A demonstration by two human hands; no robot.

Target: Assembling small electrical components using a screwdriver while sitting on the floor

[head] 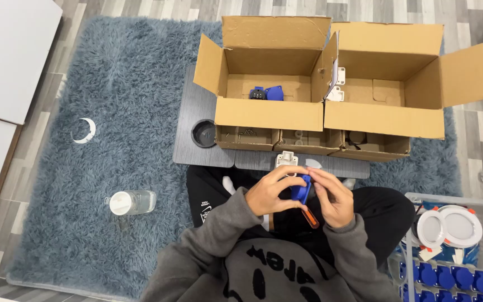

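Nearest, over the lap, the left hand [268, 193] pinches a small blue plastic plug-shaped part [302, 189], and the right hand [334, 197] closes round an orange-handled screwdriver [310, 217] whose tip meets that part. This looks like a screw being worked; the next move would call for a steady grip and a squarely seated tip. Beyond the part lies the dark grey lap table [197, 109]; on it stand low cardboard trays [311, 142], then two open cardboard boxes [264, 114], the left holding another blue part [266, 93].
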